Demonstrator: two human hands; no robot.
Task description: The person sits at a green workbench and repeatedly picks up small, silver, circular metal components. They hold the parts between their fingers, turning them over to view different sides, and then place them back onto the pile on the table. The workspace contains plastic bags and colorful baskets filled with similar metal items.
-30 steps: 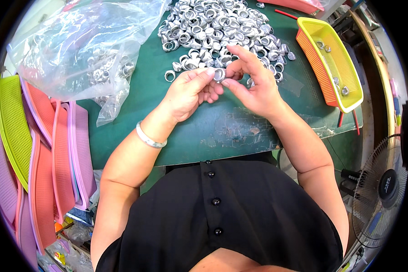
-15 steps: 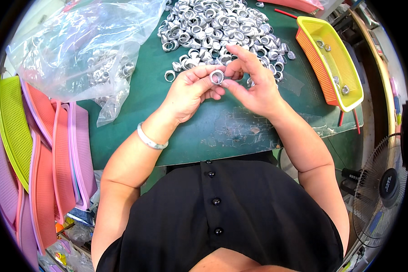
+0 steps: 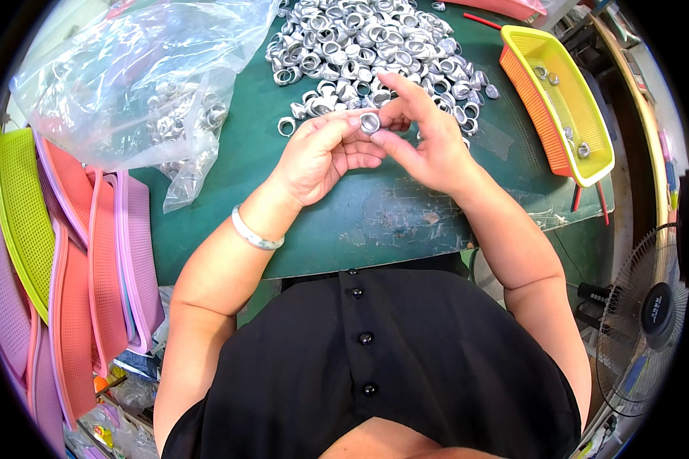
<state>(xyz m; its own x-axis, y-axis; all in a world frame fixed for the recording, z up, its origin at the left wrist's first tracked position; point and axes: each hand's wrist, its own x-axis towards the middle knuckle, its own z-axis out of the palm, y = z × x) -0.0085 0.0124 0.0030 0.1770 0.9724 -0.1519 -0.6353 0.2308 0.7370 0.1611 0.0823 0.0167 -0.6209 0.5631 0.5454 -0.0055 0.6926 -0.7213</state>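
Note:
One silver-grey metal ring point(image 3: 370, 123) is held up between both hands, over the near side of a large heap of similar rings point(image 3: 367, 46). My left hand point(image 3: 320, 155) pinches the ring's left side with thumb and forefinger, its other fingers curled below. From the right, my right hand point(image 3: 429, 145) grips the same ring between thumb and bent fingers, with the forefinger raised and arched above it. A single loose ring point(image 3: 286, 126) lies on the green table just left of the heap.
A clear plastic bag point(image 3: 130, 84) with more rings covers the table's left side. Stacked pink, purple and green baskets point(image 3: 107, 260) stand at the left. A yellow-orange basket point(image 3: 555, 145) holding several rings sits at the right edge, with a fan point(image 3: 654, 314) below it.
The ring has moved slightly up and right and has turned in my fingers. My left hand's lower fingers have shifted a little to the right.

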